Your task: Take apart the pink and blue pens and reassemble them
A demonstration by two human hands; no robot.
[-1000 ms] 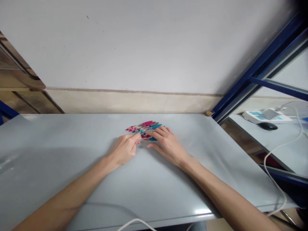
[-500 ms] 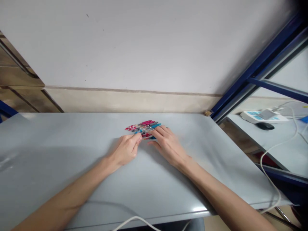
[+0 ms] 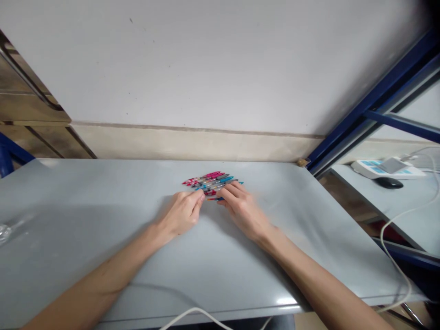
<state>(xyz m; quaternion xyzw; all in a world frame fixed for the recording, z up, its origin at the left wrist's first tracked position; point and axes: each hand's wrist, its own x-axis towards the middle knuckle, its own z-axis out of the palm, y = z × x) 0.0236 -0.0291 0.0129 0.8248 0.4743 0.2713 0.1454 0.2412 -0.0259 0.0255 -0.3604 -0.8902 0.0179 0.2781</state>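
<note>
Several pens with pink, dark and light blue parts lie side by side, slanting, on the grey table. My left hand is closed at the near left end of the pens, its fingertips pinched; what they grip is too small to make out. My right hand is at the right end, thumb and fingers closed round the end of a blue pen nearest me. Its fingers cover the right ends of some other pens.
A white wall rises behind the table. At the right, beyond a blue frame, a second table holds a black mouse and a white device. White cable hangs there. Clear plastic lies far left.
My right thumb has closed in toward its fingers at the nearest blue pen. More of the pens' right ends show. The whole view has shifted slightly.
</note>
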